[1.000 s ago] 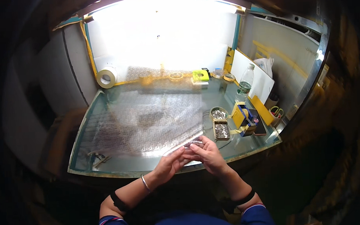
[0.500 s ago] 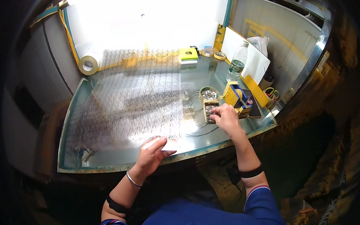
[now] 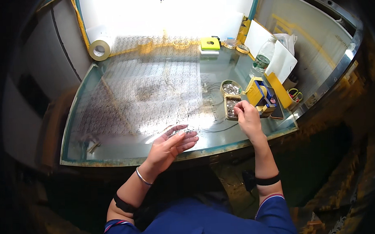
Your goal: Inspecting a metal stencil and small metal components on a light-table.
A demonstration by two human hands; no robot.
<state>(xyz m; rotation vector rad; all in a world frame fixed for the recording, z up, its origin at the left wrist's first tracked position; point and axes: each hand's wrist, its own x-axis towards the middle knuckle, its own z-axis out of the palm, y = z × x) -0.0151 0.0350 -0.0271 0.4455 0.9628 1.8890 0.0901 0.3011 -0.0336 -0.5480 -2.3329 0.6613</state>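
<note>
My left hand (image 3: pixel 171 147) is held above the front edge of the glass table, palm turned up and fingers stretched apart; I see nothing gripped in it. My right hand (image 3: pixel 250 121) has its thumb and fingertips pinched together at the right side of a small rectangular tin (image 3: pixel 231 106) of small shiny pieces. What the fingertips hold, if anything, is too small to make out. A round tin (image 3: pixel 231 88) with more shiny pieces stands just behind the rectangular one. To the left, a large see-through sheet (image 3: pixel 149 87) with rows of small dark marks covers much of the table.
A blue and yellow tape dispenser (image 3: pixel 259 92) stands right of the tins, with a clear bottle (image 3: pixel 264 58) behind it. Scissors with green handles (image 3: pixel 295 95) sit at the far right. A wide tape roll (image 3: pixel 99 50) and a lime-green box (image 3: pixel 210 43) are at the back.
My right hand has drawn back from inside the rectangular tin to its right edge, fingertips pinched. My left hand has spread its fingers more. The whole view has shifted slightly.
</note>
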